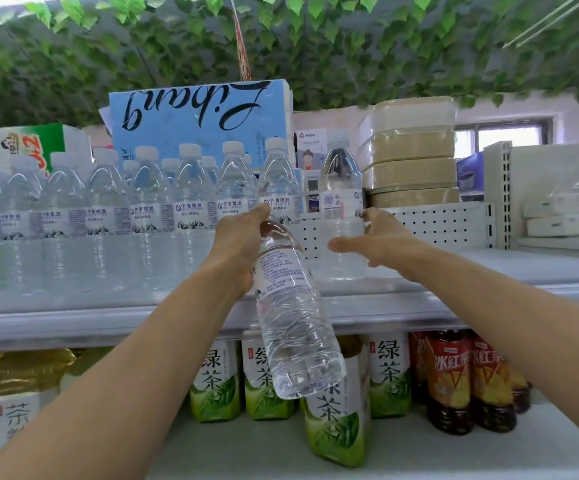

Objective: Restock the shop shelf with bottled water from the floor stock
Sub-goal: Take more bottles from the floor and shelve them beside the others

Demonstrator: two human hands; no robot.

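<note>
A row of clear water bottles [149, 209] with white caps stands on the upper shelf [454, 296]. My left hand [239, 244] grips one water bottle [295, 327] by its neck; it hangs tilted, base towards me, in front of the shelf edge. At the right end of the row stands another upright water bottle [341, 178]. My right hand [381, 242] is wrapped round its lower body, thumb across the front and fingers behind.
Green tea bottles [336, 424] and red tea bottles [450, 382] fill the shelf below. Stacked beige boxes [409, 150] and a blue carton [198, 119] sit behind the water row. A perforated white divider [443, 223] stands right of my right hand.
</note>
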